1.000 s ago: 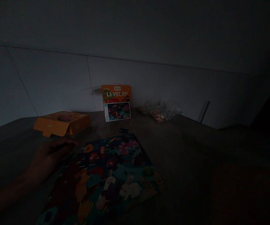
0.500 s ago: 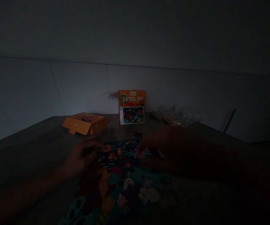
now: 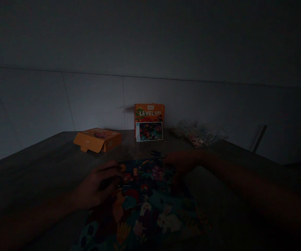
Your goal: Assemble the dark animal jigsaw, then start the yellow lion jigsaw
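A dark, colourful jigsaw puzzle (image 3: 150, 198) with rabbits, a fox and flowers lies on the table in front of me. My left hand (image 3: 100, 183) rests at its upper left edge, fingers apart and bent over the pieces, holding nothing I can see. At the upper right edge is my right hand (image 3: 184, 162), its thumb and fingers spread along the border. Just beyond the top edge, near my right fingertips, sits a small dark puzzle piece (image 3: 155, 153). The dim light hides much of the fingertips and the lower right of the puzzle.
An orange "LEVEL UP!" box (image 3: 149, 111) stands against the wall, with a picture card (image 3: 150, 131) of the puzzle leaning on it. Left of it lies an open orange box (image 3: 98, 138). Clear plastic bags (image 3: 202, 132) are at the back right of the grey table (image 3: 43, 153).
My right hand has drawn back to the right, uncovering more of the puzzle's upper right. My left hand has shifted slightly right over the left edge. The view has tilted a little upward.
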Tool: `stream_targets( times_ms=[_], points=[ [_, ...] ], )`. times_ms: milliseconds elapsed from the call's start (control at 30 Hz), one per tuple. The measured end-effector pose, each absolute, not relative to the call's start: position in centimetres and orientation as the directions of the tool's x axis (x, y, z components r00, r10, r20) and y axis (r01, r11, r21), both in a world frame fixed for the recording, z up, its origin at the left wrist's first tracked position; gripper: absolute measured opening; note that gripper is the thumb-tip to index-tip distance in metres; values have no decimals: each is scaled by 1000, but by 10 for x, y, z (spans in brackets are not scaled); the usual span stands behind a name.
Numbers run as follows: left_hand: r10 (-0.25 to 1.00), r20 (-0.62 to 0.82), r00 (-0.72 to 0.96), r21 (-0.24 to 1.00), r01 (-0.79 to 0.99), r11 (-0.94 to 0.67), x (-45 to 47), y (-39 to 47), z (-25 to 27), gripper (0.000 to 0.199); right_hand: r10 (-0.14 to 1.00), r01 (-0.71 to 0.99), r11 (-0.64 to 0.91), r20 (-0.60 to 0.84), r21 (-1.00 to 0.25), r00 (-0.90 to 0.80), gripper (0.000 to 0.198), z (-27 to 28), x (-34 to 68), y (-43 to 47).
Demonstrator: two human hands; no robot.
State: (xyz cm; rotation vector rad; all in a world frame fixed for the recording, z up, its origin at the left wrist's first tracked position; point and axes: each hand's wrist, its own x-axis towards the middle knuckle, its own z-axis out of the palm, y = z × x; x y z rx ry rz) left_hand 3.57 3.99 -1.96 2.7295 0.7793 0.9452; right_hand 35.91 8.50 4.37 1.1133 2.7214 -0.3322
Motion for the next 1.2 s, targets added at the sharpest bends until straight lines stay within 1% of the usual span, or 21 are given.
stream_targets(
  times_ms=[67,133,167,233,267,300,333,400,500,533,600,667,700,800,900,1000,1100,1200],
  points=[
    [566,534,629,341,452,-824,36,39,-20,22,668,683,694,-152,-226,-729,26,43,352,82],
    [611,534,585,381,478,-791,37,35,-21,19,705,648,670,36,-361,-709,28,35,339,75],
    [628,532,569,398,486,-778,38,32,-21,22,721,610,657,133,-443,-680,28,29,332,71],
    [651,508,564,434,485,-759,40,25,-22,36,751,507,627,287,-591,-594,22,13,315,61],
    [661,488,570,459,476,-750,42,21,-22,39,759,466,612,312,-639,-571,17,4,307,56],
    [669,469,576,486,464,-740,44,18,-21,38,766,453,603,316,-657,-560,11,-4,300,52],
    [679,457,575,514,452,-729,46,16,-21,34,775,455,590,309,-667,-551,7,-11,295,48],
    [714,446,540,576,438,-691,49,15,-20,25,778,454,587,311,-670,-547,11,-21,287,44],
    [781,455,428,664,422,-617,52,18,-20,30,749,409,625,362,-666,-555,18,-26,283,43],
    [788,451,419,684,405,-607,53,20,-20,27,733,390,639,370,-663,-571,20,-25,283,43],
    [784,412,464,723,358,-591,54,23,-22,21,704,352,654,369,-669,-607,24,-24,283,41],
    [804,370,466,773,325,-544,54,29,-25,24,714,338,631,353,-698,-604,32,-23,283,39],
    [836,363,412,799,324,-506,53,33,-26,26,737,345,607,345,-716,-581,37,-23,283,39],
    [917,379,124,853,338,-398,41,53,-30,35,810,385,532,321,-754,-490,45,-23,284,39],
    [908,418,-27,848,369,-380,20,79,-30,35,824,412,526,327,-744,-463,40,-25,286,43],
    [899,433,-64,828,423,-368,1,97,-30,33,807,404,554,351,-728,-475,36,-26,287,45],
    [905,426,-4,783,503,-366,-4,100,-31,30,786,386,582,373,-715,-494,33,-25,287,43],
    [896,429,115,701,583,-411,2,92,-30,25,776,383,594,380,-707,-503,32,-24,287,42]
  ],
)
